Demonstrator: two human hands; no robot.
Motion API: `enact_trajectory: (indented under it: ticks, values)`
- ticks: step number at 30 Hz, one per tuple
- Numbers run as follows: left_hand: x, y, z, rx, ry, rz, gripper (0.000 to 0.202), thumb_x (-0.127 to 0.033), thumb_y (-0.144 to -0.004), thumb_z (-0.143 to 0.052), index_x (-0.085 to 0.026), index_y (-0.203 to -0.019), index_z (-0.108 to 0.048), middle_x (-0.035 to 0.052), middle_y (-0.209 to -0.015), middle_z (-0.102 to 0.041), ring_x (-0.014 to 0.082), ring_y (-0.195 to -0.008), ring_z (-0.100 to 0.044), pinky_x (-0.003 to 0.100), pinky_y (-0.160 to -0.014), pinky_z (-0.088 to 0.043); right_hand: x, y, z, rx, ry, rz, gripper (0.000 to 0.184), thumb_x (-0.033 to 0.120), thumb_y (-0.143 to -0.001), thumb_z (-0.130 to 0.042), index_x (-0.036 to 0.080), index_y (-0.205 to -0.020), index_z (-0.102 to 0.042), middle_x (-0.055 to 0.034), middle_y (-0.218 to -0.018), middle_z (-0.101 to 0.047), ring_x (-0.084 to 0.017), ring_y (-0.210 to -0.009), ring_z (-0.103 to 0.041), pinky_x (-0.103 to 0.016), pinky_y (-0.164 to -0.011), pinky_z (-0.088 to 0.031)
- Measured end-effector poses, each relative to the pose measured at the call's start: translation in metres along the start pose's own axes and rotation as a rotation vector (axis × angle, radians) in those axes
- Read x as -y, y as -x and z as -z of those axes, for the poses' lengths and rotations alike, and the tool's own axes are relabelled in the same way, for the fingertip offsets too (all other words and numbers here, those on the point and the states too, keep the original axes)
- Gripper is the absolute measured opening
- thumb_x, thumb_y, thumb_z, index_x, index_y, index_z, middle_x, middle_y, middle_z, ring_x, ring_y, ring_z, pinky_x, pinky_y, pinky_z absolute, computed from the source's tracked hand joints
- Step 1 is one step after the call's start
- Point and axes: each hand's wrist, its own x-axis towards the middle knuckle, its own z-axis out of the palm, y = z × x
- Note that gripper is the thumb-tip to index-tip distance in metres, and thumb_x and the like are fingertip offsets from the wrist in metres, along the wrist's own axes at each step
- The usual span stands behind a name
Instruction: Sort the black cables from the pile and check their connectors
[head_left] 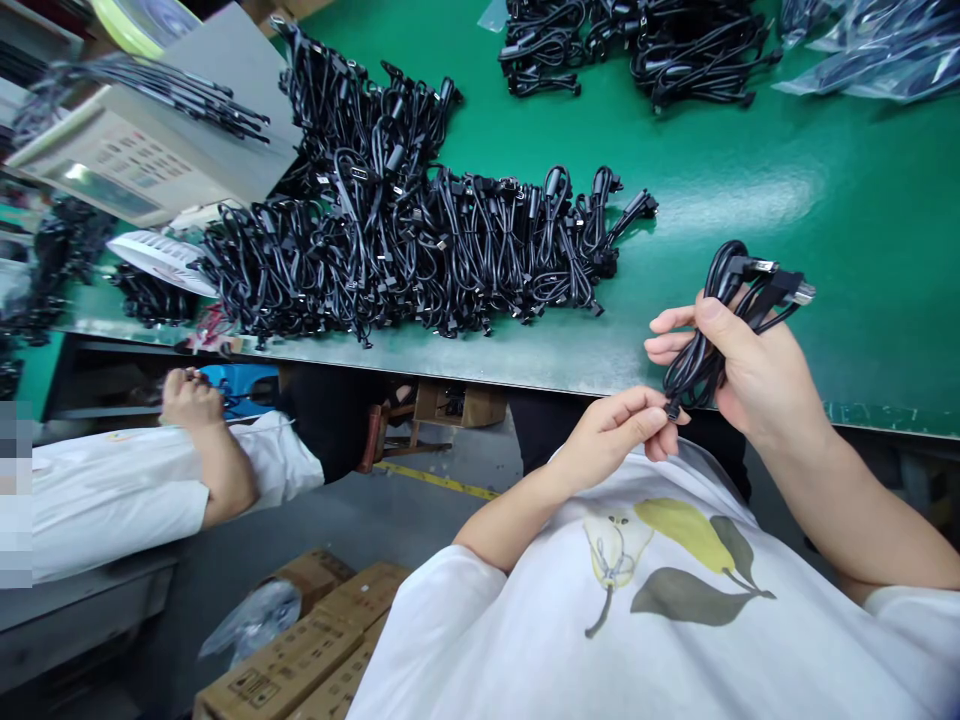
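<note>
My right hand (742, 365) is closed round a coiled black cable (724, 290), its plugs sticking out to the right over the green table's front edge. My left hand (622, 425) pinches the lower end of the same coil just below, in front of my white shirt. A long heap of bundled black cables (420, 250) lies on the green table (787, 180) to the left of my hands.
More cable bundles (637, 45) and clear bags (870, 50) lie at the far edge. A beige machine (150, 150) and a white fan (161, 260) stand at the left. A co-worker's arm (202, 440) rests at the left. Cardboard boxes (315, 640) sit on the floor.
</note>
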Motion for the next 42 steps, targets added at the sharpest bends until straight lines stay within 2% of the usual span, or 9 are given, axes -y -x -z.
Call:
enact_trajectory:
  ticks: [3, 6, 10, 12, 16, 22, 27, 35, 42]
  values:
    - [0.001, 0.001, 0.002, 0.014, -0.047, -0.005, 0.040, -0.053, -0.096, -0.065, -0.013, -0.099, -0.066, 0.0017, -0.075, -0.065, 0.0095, -0.065, -0.058, 0.024, -0.068, -0.049, 0.003, 0.001, 0.000, -0.015, -0.005, -0.006, 0.036, 0.052, -0.081, -0.086, 0.021, -0.087, -0.068, -0.0013, -0.091, -0.076, -0.014, -0.074, -0.075, -0.023, -0.068, -0.064]
    - [-0.002, 0.004, 0.008, -0.006, -0.253, -0.022, 0.035, -0.049, -0.100, -0.061, -0.015, -0.104, -0.066, 0.0038, -0.085, -0.069, 0.0117, -0.077, -0.063, 0.026, -0.078, -0.051, 0.005, 0.004, 0.002, 0.024, 0.003, 0.001, 0.033, 0.048, -0.083, -0.086, 0.022, -0.087, -0.065, 0.0039, -0.070, -0.068, -0.011, -0.058, -0.064, -0.020, -0.056, -0.056]
    - [-0.014, 0.007, 0.018, -0.199, -0.384, -0.143, 0.036, -0.049, -0.100, -0.061, -0.016, -0.114, -0.066, 0.0052, -0.094, -0.071, 0.0136, -0.085, -0.065, 0.027, -0.083, -0.051, 0.003, 0.009, 0.004, 0.112, 0.050, 0.005, 0.028, 0.039, -0.085, -0.086, 0.022, -0.091, -0.066, 0.0083, -0.055, -0.057, -0.007, -0.045, -0.049, -0.019, -0.047, -0.042]
    - [-0.021, 0.006, 0.021, -0.269, -0.341, -0.226, 0.037, -0.050, -0.099, -0.062, -0.017, -0.116, -0.064, 0.0052, -0.096, -0.070, 0.0125, -0.082, -0.063, 0.026, -0.081, -0.052, 0.001, 0.011, 0.004, 0.138, 0.081, -0.015, 0.030, 0.041, -0.085, -0.086, 0.021, -0.095, -0.067, 0.0066, -0.059, -0.061, -0.008, -0.049, -0.053, -0.020, -0.051, -0.046]
    - [-0.024, 0.000, 0.023, -0.263, -0.338, -0.349, 0.038, -0.045, -0.099, -0.064, -0.018, -0.125, -0.062, 0.0061, -0.102, -0.068, 0.0116, -0.083, -0.062, 0.025, -0.083, -0.052, -0.003, 0.011, 0.004, 0.218, 0.129, -0.071, 0.036, 0.048, -0.084, -0.085, 0.021, -0.098, -0.066, 0.0018, -0.070, -0.071, -0.013, -0.063, -0.067, -0.025, -0.066, -0.056]
    - [-0.029, -0.010, 0.023, -0.296, -0.518, -0.544, 0.062, -0.043, -0.090, -0.076, -0.026, -0.145, -0.054, 0.0106, -0.134, -0.061, 0.0206, -0.108, -0.062, 0.031, -0.092, -0.054, -0.007, 0.016, 0.007, 0.272, 0.366, -0.082, 0.031, 0.037, -0.082, -0.087, 0.023, -0.094, -0.062, 0.0043, -0.068, -0.071, -0.012, -0.053, -0.064, -0.023, -0.056, -0.051]
    - [-0.037, -0.013, 0.019, -0.247, -0.444, -0.484, 0.039, -0.041, -0.102, -0.059, -0.022, -0.135, -0.063, 0.0093, -0.133, -0.066, 0.0209, -0.110, -0.065, 0.034, -0.101, -0.053, -0.005, 0.023, 0.005, 0.226, 0.467, -0.084, 0.029, 0.031, -0.082, -0.085, 0.024, -0.090, -0.058, 0.0045, -0.069, -0.072, -0.012, -0.052, -0.063, -0.022, -0.056, -0.048]
    - [-0.035, -0.013, 0.023, -0.213, -0.361, -0.451, 0.050, -0.049, -0.097, -0.064, -0.020, -0.138, -0.061, 0.0100, -0.121, -0.069, 0.0214, -0.108, -0.066, 0.034, -0.101, -0.053, -0.001, 0.023, 0.001, 0.221, 0.634, 0.009, 0.014, 0.029, -0.087, -0.076, 0.024, -0.092, -0.064, 0.0054, -0.063, -0.070, -0.013, -0.053, -0.064, -0.023, -0.060, -0.050]
    - [-0.034, -0.012, 0.025, -0.205, -0.344, -0.445, 0.048, -0.045, -0.097, -0.066, -0.021, -0.138, -0.061, 0.0098, -0.126, -0.068, 0.0211, -0.110, -0.066, 0.034, -0.104, -0.052, -0.003, 0.022, 0.003, 0.205, 0.644, -0.001, 0.014, 0.028, -0.087, -0.075, 0.024, -0.092, -0.063, 0.0056, -0.069, -0.071, -0.012, -0.055, -0.063, -0.022, -0.060, -0.050]
